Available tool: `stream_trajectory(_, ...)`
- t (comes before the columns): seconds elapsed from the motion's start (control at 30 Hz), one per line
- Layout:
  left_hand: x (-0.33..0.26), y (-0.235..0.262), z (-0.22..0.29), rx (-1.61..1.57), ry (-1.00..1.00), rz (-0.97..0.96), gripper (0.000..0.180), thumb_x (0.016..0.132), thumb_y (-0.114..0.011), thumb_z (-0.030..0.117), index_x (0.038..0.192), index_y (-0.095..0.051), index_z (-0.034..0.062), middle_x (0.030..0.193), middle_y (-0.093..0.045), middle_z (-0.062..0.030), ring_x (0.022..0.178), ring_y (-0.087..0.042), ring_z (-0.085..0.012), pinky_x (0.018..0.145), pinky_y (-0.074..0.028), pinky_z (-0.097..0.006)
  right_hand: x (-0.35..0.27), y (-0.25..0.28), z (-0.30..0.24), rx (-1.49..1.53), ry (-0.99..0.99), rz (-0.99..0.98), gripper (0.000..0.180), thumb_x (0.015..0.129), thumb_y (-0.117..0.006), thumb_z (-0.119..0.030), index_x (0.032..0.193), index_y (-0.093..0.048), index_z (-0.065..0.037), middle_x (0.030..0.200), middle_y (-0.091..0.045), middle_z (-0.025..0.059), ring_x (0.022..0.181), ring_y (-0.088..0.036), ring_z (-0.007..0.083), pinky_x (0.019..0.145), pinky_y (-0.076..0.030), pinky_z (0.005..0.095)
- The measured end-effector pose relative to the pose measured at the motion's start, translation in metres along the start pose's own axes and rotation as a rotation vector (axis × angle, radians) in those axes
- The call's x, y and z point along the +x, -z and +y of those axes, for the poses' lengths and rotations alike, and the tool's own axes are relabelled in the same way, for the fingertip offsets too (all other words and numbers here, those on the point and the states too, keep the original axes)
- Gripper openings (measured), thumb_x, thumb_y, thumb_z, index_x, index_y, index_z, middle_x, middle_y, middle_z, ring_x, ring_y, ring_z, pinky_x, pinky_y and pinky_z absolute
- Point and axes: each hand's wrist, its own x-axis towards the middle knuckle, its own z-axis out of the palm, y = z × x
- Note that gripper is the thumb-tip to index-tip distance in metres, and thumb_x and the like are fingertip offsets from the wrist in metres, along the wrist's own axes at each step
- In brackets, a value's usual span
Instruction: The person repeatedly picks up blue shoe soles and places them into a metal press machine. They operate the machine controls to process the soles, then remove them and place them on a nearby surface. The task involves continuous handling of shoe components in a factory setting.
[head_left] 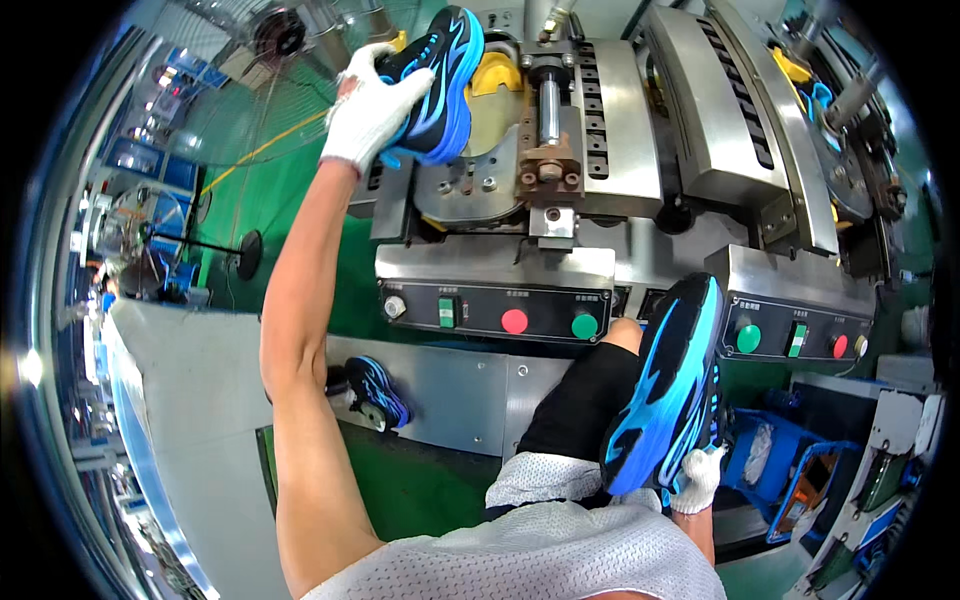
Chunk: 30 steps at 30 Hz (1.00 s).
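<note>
white mesh shirt point(540, 555) lay nearest, along the lower edge. the person's left hand point(378, 108), in a white glove, was part-closed around a black and blue shoe point(455, 95), held up beside a metal machine point(550, 110). the right hand point(698, 480), also gloved, held the lower end of a second shoe point(672, 390), tilted above the lap; its fingers were partly hidden. a third shoe point(380, 392) sat near a metal panel point(450, 390).

Metal machine bed point(640, 238): two control boxes point(495, 262) along its near edge. Green floor point(400, 490): round black fan base point(250, 255) standing on it.
</note>
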Motion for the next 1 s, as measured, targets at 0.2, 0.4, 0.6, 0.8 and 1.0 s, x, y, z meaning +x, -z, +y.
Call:
stream_trajectory(0.2,-0.226,0.104,-0.059,-0.333,0.08,0.073,0.062,0.078,-0.087,0.019,0.131,-0.061,-0.0014,0.123,-0.069,-0.0176,0.113,-0.068,-0.025,0.099,-0.055,-0.04,0.038,-0.089,-0.006,-0.092,-0.02,0.087,0.026,0.088,-0.072,-0.002,0.112,-0.063,-0.001,0.098,-0.067,0.004,0.084,-0.067,0.0152,0.079,-0.057,0.0331)
stream_trajectory(0.4,-0.42,0.074,-0.127,-0.278,0.283,-0.108,0.052,0.072,-0.086,0.015,0.117,-0.063,0.0018,0.111,-0.065,-0.0139,0.099,-0.067,-0.031,0.091,-0.054,-0.041,0.168,-0.208,-0.02,-0.436,0.193,-0.15,0.034,0.091,-0.077,-0.008,0.122,-0.07,0.003,0.112,-0.076,0.0125,0.092,-0.075,0.0213,0.087,-0.063,0.0386)
stream_trajectory(0.6,-0.512,0.016,-0.166,-0.042,0.299,-0.278,0.047,0.072,-0.087,0.025,0.113,-0.068,0.0097,0.108,-0.065,-0.0131,0.1,-0.067,-0.0356,0.082,-0.055,-0.049,0.335,-0.37,-0.019,-0.787,-0.053,-0.221,0.037,0.09,-0.079,-0.02,0.123,-0.072,-0.006,0.105,-0.076,0.01,0.086,-0.074,0.0213,0.075,-0.06,0.0375)
stream_trajectory(0.8,-0.519,-0.004,-0.181,-0.315,0.388,-0.263,0.048,0.076,-0.087,0.021,0.119,-0.07,0.0068,0.138,-0.064,-0.0154,0.12,-0.067,-0.038,0.099,-0.057,-0.046,0.517,-0.37,0.038,-1.22,0.12,0.085,0.042,0.08,-0.086,-0.02,0.115,-0.077,0.002,0.111,-0.077,0.017,0.097,-0.073,0.0248,0.082,-0.06,0.0416)
stream_trajectory(1.0,-0.516,-0.008,-0.187,-0.335,0.29,-0.311,0.053,0.075,-0.087,0.006,0.123,-0.064,0.0053,0.143,-0.059,-0.0205,0.13,-0.06,-0.0422,0.107,-0.052,-0.048,0.565,-0.382,0.043,-1.673,0.198,0.006,0.055,0.079,-0.082,-0.027,0.124,-0.074,0.004,0.118,-0.076,0.023,0.106,-0.075,0.0311,0.091,-0.058,0.0394)
